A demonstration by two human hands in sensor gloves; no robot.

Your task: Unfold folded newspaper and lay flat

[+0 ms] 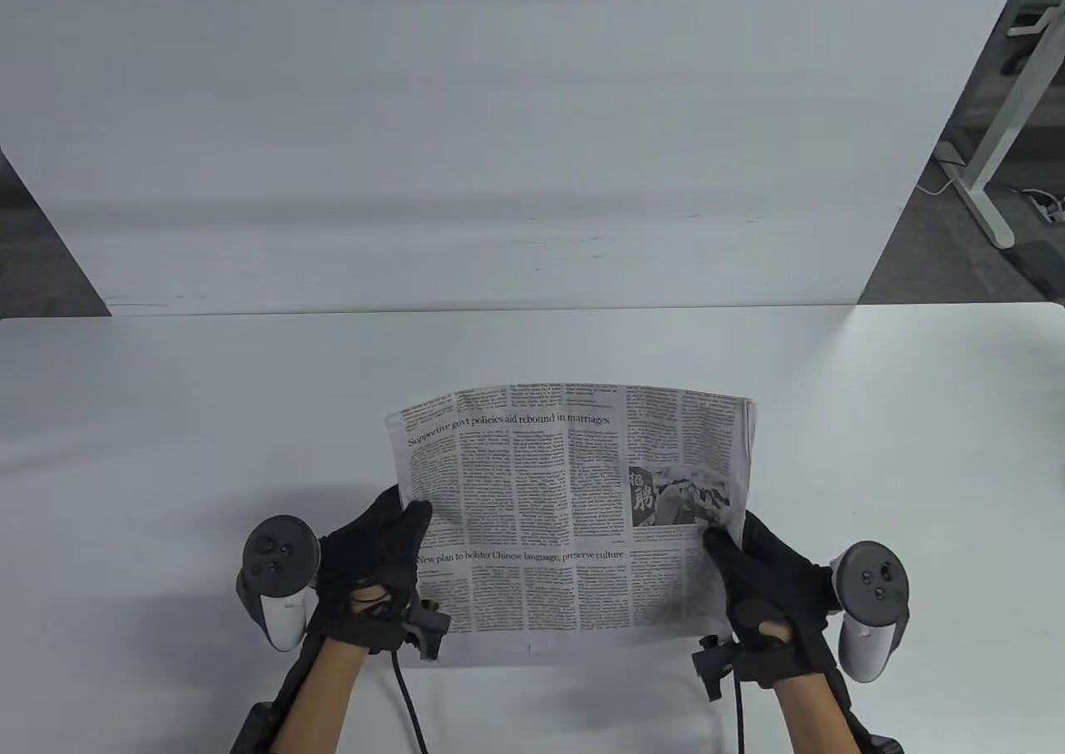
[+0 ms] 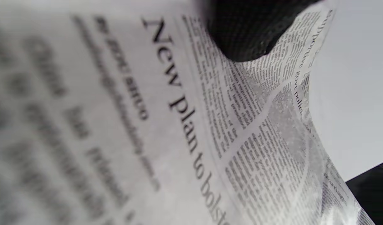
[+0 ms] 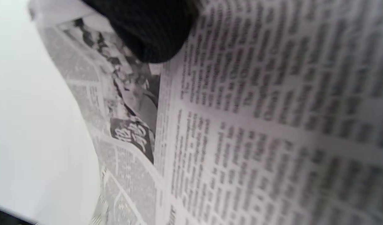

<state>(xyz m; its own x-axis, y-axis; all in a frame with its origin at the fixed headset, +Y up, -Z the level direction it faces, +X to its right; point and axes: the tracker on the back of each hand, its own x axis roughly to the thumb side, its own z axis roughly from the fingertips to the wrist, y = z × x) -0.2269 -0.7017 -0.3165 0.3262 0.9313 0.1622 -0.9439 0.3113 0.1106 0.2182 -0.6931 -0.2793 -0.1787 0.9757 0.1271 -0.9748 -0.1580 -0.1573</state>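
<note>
Newspaper [image 1: 574, 508] first, since it's the one thing the job is about: you've got a single paper, held up over the near middle of the table [image 1: 166, 421], printed side facing you, top edge bowing away. Two headlines are readable on it, "Supportive govt policies aid rebound in marriages" up top and "New plan to bolster Chinese language, preserve culture" lower down, plus one photo near the right edge.

One white table under it, and a second white surface [image 1: 499, 121] butts up behind.

Your two hands are well apart, one on each side edge. Your left hand [image 1: 374, 571] grips the left edge, thumb on the printed face beside the lower headline. Your right hand [image 1: 761, 579] grips the right edge, thumb just below the photo. Both wrist views show a black thumb tip pressed on the page, and the sheet curves away past it.

Two trackers, one on each hand: left [image 1: 279, 575], right [image 1: 869, 604].
</note>
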